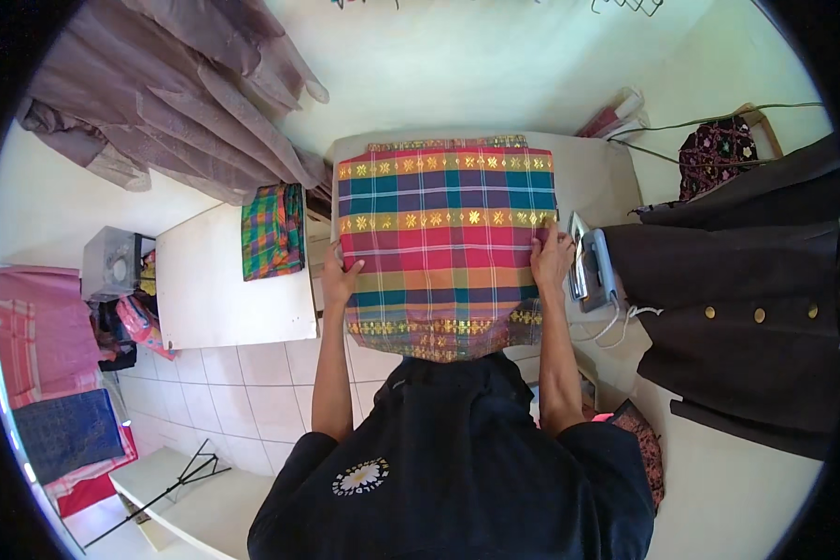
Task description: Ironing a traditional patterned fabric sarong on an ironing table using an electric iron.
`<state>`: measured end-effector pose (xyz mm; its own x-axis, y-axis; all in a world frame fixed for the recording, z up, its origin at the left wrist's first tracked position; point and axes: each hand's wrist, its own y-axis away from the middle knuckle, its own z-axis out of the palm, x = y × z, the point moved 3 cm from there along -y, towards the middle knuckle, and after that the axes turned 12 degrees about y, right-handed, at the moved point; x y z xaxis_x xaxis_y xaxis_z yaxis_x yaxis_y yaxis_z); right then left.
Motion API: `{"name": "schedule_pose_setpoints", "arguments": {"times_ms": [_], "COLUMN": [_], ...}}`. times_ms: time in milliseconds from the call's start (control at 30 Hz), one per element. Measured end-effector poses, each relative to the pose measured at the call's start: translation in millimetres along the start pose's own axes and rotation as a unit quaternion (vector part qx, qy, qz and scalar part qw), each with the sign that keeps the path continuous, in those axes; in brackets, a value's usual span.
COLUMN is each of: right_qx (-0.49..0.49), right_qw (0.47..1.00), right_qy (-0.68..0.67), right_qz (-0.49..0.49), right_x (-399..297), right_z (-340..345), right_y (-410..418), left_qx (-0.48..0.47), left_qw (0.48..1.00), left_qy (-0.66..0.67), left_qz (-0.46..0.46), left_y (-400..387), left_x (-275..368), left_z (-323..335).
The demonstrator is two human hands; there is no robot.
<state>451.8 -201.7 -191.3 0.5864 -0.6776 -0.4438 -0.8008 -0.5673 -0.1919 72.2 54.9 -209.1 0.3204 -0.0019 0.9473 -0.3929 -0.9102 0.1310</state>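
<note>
A folded plaid cloth (448,255) in red, teal and ochre, with gold floral bands, lies before me on a pale padded surface (595,168). Its near end drapes toward my body. My left hand (339,278) holds the left edge, its thumb on top and its fingers partly hidden at the side. My right hand (551,257) is at the right edge, with some fingers reaching past it. Just right of that hand, a clothes iron (591,269) with a blue-grey body rests with its metal soleplate facing the cloth.
A white table (231,308) at left bears a folded green-and-orange plaid cloth (273,234). Grey-mauve curtains (203,105) hang at upper left. On the right hangs a dark garment (735,280) with gold buttons, near the iron's pale cord (626,318). Another cable (721,122) crosses the wall.
</note>
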Motion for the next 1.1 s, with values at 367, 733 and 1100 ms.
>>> {"name": "schedule_pose_setpoints", "arguments": {"times_ms": [367,733,1100], "right_qx": [0.009,0.074,0.039], "right_qw": [0.994,0.974,0.973], "right_qy": [0.098,0.192,0.154], "right_qz": [0.041,0.090,0.169], "right_x": [6.6,1.2,33.9], "right_z": [15.1,-71.8,-69.0], "right_y": [-22.1,-27.3,-37.1], "left_qx": [0.088,-0.199,-0.223], "left_qw": [0.967,0.887,0.885], "left_qy": [-0.219,-0.334,-0.317], "left_qz": [0.100,0.247,0.258], "left_y": [-1.3,18.6,-17.5], "left_x": [31.3,84.3,100.4], "left_z": [29.2,181.7,198.7]}}
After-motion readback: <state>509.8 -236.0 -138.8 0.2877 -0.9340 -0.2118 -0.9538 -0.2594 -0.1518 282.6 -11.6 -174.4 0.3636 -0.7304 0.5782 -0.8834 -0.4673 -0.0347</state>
